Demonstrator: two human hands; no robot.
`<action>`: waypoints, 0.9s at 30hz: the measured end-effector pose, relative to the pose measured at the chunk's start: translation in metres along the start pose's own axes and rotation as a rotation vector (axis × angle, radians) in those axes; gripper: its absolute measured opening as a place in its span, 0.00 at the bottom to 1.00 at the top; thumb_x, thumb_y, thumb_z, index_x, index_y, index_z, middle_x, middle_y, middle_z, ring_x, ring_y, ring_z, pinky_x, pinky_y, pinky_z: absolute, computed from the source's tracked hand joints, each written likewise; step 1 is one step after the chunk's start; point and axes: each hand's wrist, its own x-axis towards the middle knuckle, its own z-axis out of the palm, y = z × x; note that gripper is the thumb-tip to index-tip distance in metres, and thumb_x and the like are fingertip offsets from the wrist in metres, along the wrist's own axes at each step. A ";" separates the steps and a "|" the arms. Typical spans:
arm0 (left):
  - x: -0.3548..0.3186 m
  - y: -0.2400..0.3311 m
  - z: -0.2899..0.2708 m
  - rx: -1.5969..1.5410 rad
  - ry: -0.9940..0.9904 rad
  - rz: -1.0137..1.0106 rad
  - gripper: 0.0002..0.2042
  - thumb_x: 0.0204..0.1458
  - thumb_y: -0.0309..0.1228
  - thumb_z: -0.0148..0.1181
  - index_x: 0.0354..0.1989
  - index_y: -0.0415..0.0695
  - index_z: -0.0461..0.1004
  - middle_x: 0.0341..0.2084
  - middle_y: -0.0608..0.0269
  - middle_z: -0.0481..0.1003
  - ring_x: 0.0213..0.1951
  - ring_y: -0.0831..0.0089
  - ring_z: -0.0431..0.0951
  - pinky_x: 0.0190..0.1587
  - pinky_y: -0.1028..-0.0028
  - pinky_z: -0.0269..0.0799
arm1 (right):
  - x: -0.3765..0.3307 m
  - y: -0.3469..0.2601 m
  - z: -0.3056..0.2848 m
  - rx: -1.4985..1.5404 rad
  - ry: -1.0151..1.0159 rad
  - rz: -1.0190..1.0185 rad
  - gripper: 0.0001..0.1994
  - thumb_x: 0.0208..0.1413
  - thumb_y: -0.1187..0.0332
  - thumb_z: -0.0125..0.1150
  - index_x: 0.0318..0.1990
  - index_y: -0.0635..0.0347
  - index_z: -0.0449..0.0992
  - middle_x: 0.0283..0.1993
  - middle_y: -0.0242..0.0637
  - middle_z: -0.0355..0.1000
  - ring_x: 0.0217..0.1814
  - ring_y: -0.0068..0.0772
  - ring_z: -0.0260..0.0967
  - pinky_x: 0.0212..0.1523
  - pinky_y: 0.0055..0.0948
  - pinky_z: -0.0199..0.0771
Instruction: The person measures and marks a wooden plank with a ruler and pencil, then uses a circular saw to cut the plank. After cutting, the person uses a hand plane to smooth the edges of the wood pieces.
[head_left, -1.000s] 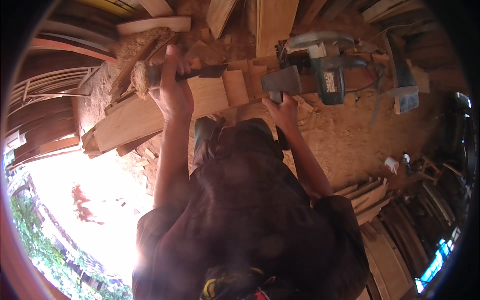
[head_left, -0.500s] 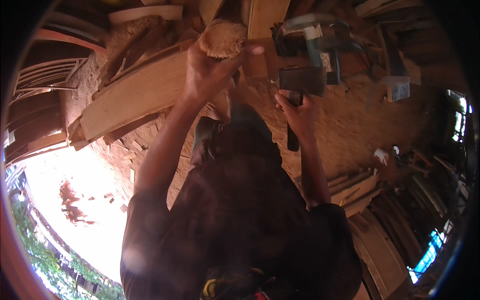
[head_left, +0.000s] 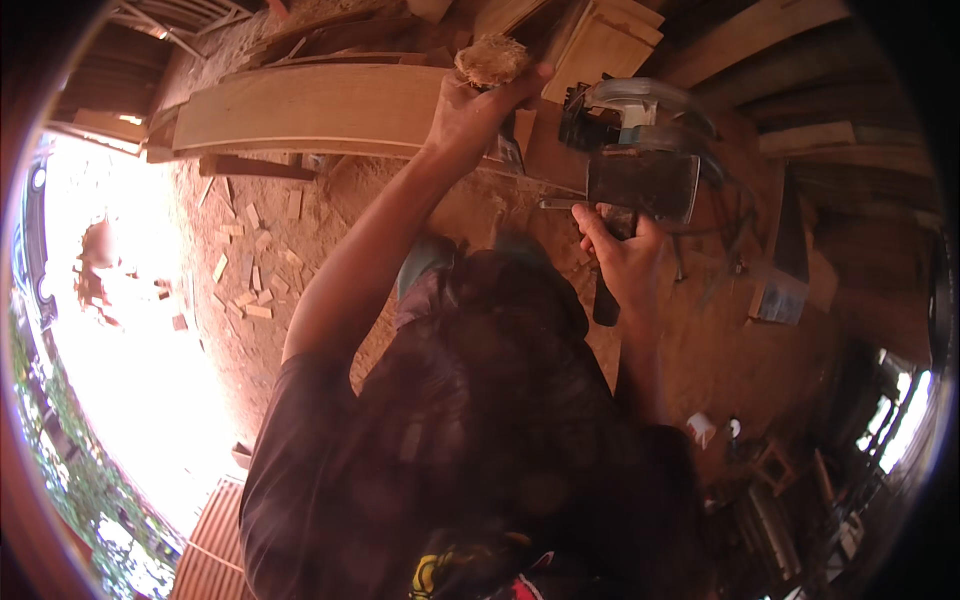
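Observation:
My left hand (head_left: 470, 115) is wrapped round a chisel, upper middle. The chisel's frayed, pale wooden butt (head_left: 492, 60) sticks up above the fist. Below the fingers its flat metal blade (head_left: 511, 152) points down beside a long wooden board (head_left: 300, 105). To the right, my right hand (head_left: 625, 255) grips a mallet-like tool (head_left: 645, 187) with a broad, dark rectangular head. Its black handle hangs down below the palm. A thin light metal piece (head_left: 560, 204) juts out left of the fingertips; what it belongs to is unclear. The two tools are apart.
A grey and teal power tool (head_left: 640, 108) lies beyond the mallet-like tool. Small wood offcuts (head_left: 250, 300) litter the earthen floor at left. More planks (head_left: 610, 50) lie at the far side. A white cup-like object (head_left: 701, 430) sits at lower right.
The view has turned, so the long board lies more level and the surroundings have shifted. Both hands appear farther right in the picture, still gripping the same tools.

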 end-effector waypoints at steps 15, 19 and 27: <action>-0.010 -0.028 0.009 -0.006 0.395 0.124 0.13 0.57 0.39 0.76 0.29 0.45 0.80 0.23 0.72 0.76 0.27 0.81 0.74 0.32 0.75 0.69 | 0.023 0.000 -0.044 -0.130 -0.272 -0.085 0.10 0.59 0.69 0.77 0.36 0.65 0.81 0.30 0.29 0.78 0.24 0.19 0.72 0.27 0.24 0.72; -0.016 -0.022 0.014 -0.005 0.404 0.114 0.14 0.57 0.39 0.76 0.29 0.44 0.80 0.22 0.72 0.76 0.27 0.82 0.74 0.31 0.75 0.68 | 0.026 -0.005 -0.046 -0.131 -0.280 -0.124 0.11 0.60 0.68 0.77 0.37 0.65 0.80 0.31 0.30 0.78 0.26 0.18 0.73 0.28 0.22 0.71; -0.020 -0.036 0.011 -0.010 0.366 0.126 0.12 0.57 0.37 0.77 0.33 0.43 0.81 0.26 0.71 0.79 0.30 0.82 0.76 0.36 0.74 0.73 | 0.064 -0.126 -0.020 -0.493 -0.247 -0.855 0.13 0.58 0.63 0.78 0.36 0.65 0.83 0.32 0.43 0.84 0.29 0.41 0.83 0.30 0.35 0.78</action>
